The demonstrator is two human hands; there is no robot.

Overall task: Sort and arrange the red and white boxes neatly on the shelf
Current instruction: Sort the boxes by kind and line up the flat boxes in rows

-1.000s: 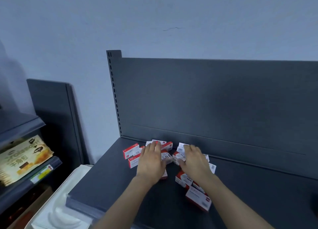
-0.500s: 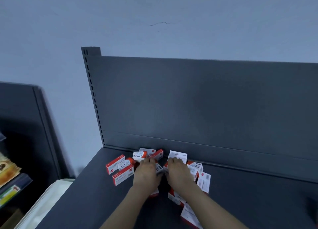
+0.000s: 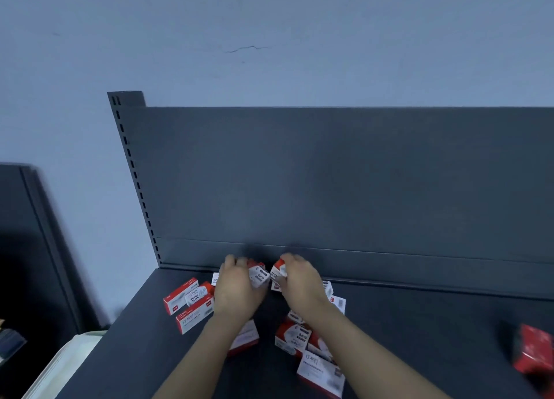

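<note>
Head view: at lower centre, one box (image 3: 259, 275) is gripped in the curled left hand (image 3: 236, 292) and a second box (image 3: 277, 272) in the right hand (image 3: 301, 289), seemingly for alignment, while loose boxes (image 3: 195, 311) are seen scattered across the shelf (image 3: 419, 338).

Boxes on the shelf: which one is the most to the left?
The red and white box at the far left, lying flat. Every other box sits farther right; its nearest neighbour lies just in front and right of it.

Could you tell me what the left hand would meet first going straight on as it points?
Probably the shelf's back panel, close beyond the left hand and its box; depth is unclear.
</note>
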